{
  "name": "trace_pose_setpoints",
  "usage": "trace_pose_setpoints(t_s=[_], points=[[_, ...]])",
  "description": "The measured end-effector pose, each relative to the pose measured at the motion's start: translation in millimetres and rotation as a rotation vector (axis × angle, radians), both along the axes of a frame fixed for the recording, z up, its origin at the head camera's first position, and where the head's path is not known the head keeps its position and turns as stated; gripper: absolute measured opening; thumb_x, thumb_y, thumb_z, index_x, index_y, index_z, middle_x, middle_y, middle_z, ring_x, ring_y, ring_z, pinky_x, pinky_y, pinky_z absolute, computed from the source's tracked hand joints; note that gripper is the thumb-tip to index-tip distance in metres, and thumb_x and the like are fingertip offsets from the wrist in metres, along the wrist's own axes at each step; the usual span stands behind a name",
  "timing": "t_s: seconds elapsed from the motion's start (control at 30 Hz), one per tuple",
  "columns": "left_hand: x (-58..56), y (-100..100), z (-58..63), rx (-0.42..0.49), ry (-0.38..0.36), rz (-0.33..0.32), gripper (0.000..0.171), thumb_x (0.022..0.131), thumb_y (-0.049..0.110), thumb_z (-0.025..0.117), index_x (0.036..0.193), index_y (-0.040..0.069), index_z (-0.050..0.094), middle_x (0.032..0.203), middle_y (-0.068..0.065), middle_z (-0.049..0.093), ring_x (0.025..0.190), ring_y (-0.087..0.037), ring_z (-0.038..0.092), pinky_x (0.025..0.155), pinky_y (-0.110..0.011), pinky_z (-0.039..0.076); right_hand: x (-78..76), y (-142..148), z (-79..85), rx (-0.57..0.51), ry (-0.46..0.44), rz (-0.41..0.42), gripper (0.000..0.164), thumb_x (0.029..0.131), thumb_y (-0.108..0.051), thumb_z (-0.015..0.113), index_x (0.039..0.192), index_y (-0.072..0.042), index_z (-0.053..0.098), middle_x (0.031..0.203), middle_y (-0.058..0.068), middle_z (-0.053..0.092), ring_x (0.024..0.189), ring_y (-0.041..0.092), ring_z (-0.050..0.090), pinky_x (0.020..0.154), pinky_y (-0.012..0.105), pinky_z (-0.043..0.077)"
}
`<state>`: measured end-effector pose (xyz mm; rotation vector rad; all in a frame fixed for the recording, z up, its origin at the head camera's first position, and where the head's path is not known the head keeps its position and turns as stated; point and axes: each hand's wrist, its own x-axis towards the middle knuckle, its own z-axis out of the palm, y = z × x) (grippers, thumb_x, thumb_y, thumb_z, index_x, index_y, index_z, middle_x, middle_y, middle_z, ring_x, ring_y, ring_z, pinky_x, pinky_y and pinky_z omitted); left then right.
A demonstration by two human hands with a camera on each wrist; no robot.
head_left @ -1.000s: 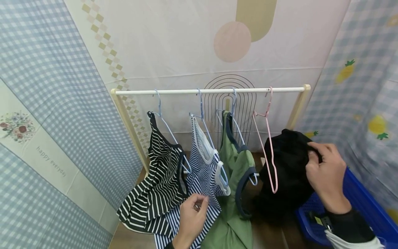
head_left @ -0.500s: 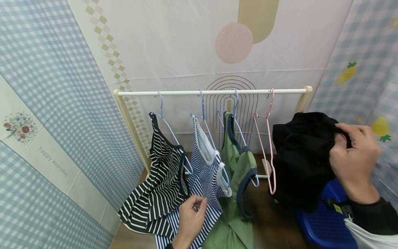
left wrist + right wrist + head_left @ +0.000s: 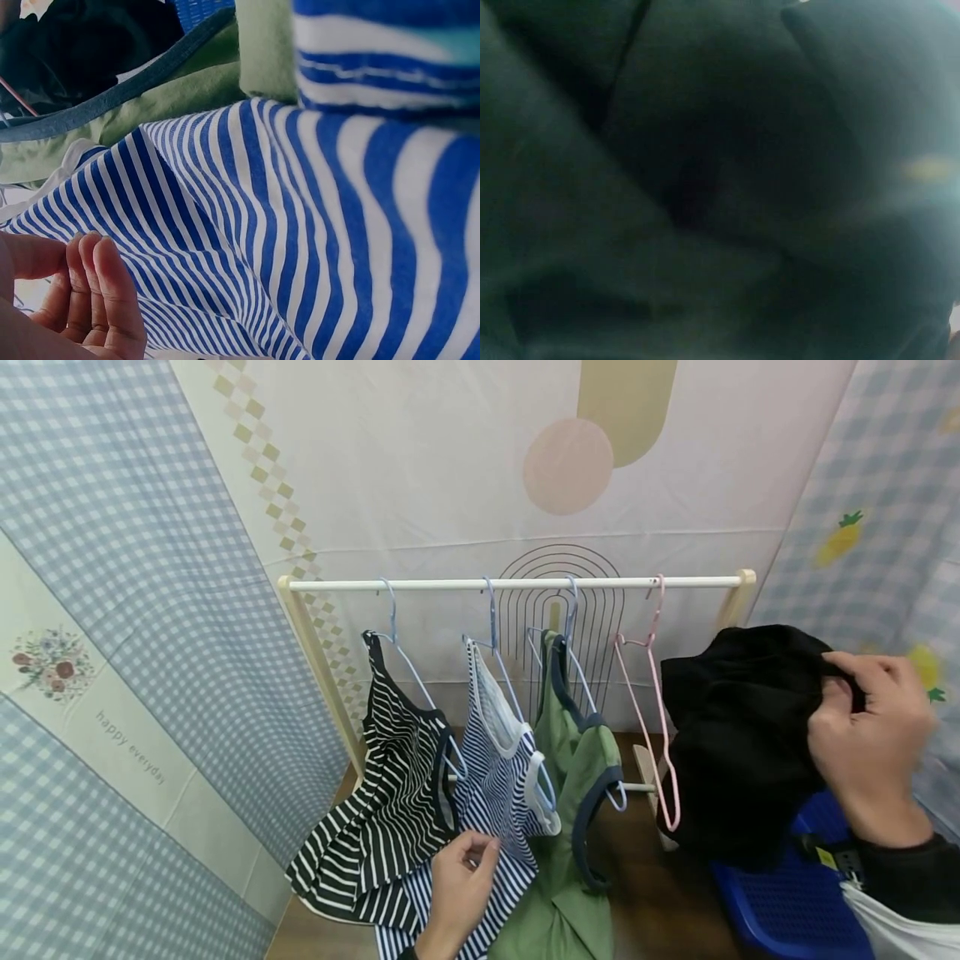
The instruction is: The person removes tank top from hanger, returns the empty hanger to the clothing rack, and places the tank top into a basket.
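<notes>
My right hand [image 3: 873, 743] pinches the upper edge of a black garment [image 3: 742, 752], which hangs bunched beside the rack's right end. Dark cloth [image 3: 720, 180] fills the right wrist view, blurred. Just left of the garment, a bare pink clothes hanger [image 3: 660, 752] hangs from the white rail [image 3: 615, 583]. My left hand [image 3: 461, 889] is loosely curled with nothing in it, in front of a blue-and-white striped top [image 3: 495, 793]. In the left wrist view its fingers [image 3: 116, 292] bend near the striped cloth [image 3: 247, 195].
A black-and-white striped top [image 3: 390, 793] and a green sleeveless top [image 3: 570, 827] with dark trim hang on blue hangers either side of the blue-striped one. A blue plastic basket [image 3: 795, 910] stands at lower right. Checked cloth [image 3: 150, 610] covers the left side.
My right hand has carried the black garment right and upward, away from the pink hanger, exposing more of the basket. The pink hanger has swung slightly. My left hand stays put.
</notes>
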<state>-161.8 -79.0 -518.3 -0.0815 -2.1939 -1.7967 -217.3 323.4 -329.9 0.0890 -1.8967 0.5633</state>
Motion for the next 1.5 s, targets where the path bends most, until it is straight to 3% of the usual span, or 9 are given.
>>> trace_pose_setpoints(t_s=[0.13, 0.27, 0.4, 0.57, 0.73, 0.97, 1.33, 1.5], points=[[0.5, -0.7, -0.1, 0.013, -0.008, 0.0, 0.008, 0.096, 0.011, 0.076, 0.088, 0.01, 0.076, 0.08, -0.005, 0.075, 0.07, -0.002, 0.063, 0.062, -0.018, 0.055, 1.6, 13.6, 4.4, -0.028, -0.005, -0.021, 0.041, 0.116, -0.014, 0.039, 0.132, 0.013, 0.064, 0.125, 0.043, 0.053, 0.107, 0.055, 0.045, 0.095, 0.059, 0.036], [0.6, -1.5, -2.7, 0.005, 0.004, 0.011, 0.01, 0.096, 0.011, 0.077, 0.086, 0.012, 0.075, 0.078, -0.003, 0.073, 0.069, -0.001, 0.063, 0.062, -0.019, 0.056, 4.3, 25.8, 9.7, -0.136, -0.103, -0.067, 0.042, 0.116, -0.019, 0.039, 0.141, 0.006, 0.061, 0.139, 0.039, 0.054, 0.127, 0.057, 0.048, 0.119, 0.063, 0.038], [-0.1, -2.3, -5.5, -0.014, 0.032, 0.035, 0.012, 0.096, 0.009, 0.076, 0.085, 0.016, 0.075, 0.077, -0.001, 0.073, 0.07, -0.001, 0.063, 0.062, -0.019, 0.057, 1.4, 37.1, 11.4, -0.264, -0.178, -0.139, 0.042, 0.113, -0.018, 0.038, 0.144, -0.003, 0.063, 0.146, 0.029, 0.061, 0.138, 0.053, 0.053, 0.129, 0.054, 0.038], [-0.7, -3.2, -6.4, -0.012, 0.038, 0.039, 0.01, 0.096, 0.009, 0.076, 0.087, 0.014, 0.076, 0.078, -0.002, 0.074, 0.07, -0.001, 0.064, 0.062, -0.021, 0.058, -3.4, 49.9, 2.3, -0.269, -0.246, -0.17, 0.045, 0.114, -0.019, 0.034, 0.148, -0.002, 0.059, 0.15, 0.031, 0.057, 0.139, 0.056, 0.05, 0.127, 0.062, 0.037], [0.4, -3.2, -6.6, -0.005, 0.023, 0.035, 0.01, 0.096, 0.009, 0.076, 0.087, 0.013, 0.075, 0.078, -0.001, 0.074, 0.07, -0.001, 0.064, 0.063, -0.021, 0.059, -8.9, 64.8, -20.8, -0.227, -0.33, -0.201, 0.049, 0.115, -0.02, 0.029, 0.151, 0.001, 0.054, 0.156, 0.032, 0.047, 0.144, 0.056, 0.041, 0.126, 0.07, 0.031], [1.5, -3.0, -5.5, -0.01, 0.056, 0.064, 0.012, 0.095, 0.006, 0.076, 0.087, 0.015, 0.076, 0.078, 0.0, 0.074, 0.068, -0.002, 0.064, 0.061, -0.022, 0.059, -19.5, 84.9, -51.6, -0.075, -0.239, -0.197, 0.043, 0.114, -0.011, 0.033, 0.136, 0.013, 0.061, 0.131, 0.04, 0.053, 0.121, 0.058, 0.046, 0.107, 0.073, 0.036], [2.2, -3.9, -4.4, -0.012, 0.056, 0.06, 0.013, 0.095, 0.005, 0.076, 0.087, 0.015, 0.075, 0.077, 0.0, 0.073, 0.067, -0.001, 0.063, 0.06, -0.021, 0.058, -19.2, 83.4, -58.7, -0.031, -0.204, -0.209, 0.039, 0.107, -0.006, 0.037, 0.126, 0.016, 0.065, 0.122, 0.04, 0.056, 0.113, 0.058, 0.049, 0.098, 0.074, 0.038], [2.7, -3.4, -4.7, -0.002, 0.061, 0.064, 0.011, 0.094, 0.005, 0.076, 0.087, 0.013, 0.076, 0.077, -0.002, 0.074, 0.067, -0.001, 0.063, 0.06, -0.021, 0.057, -17.6, 80.0, -66.3, 0.027, -0.218, -0.226, 0.037, 0.103, -0.004, 0.04, 0.12, 0.015, 0.067, 0.115, 0.04, 0.058, 0.103, 0.058, 0.052, 0.087, 0.075, 0.041]])
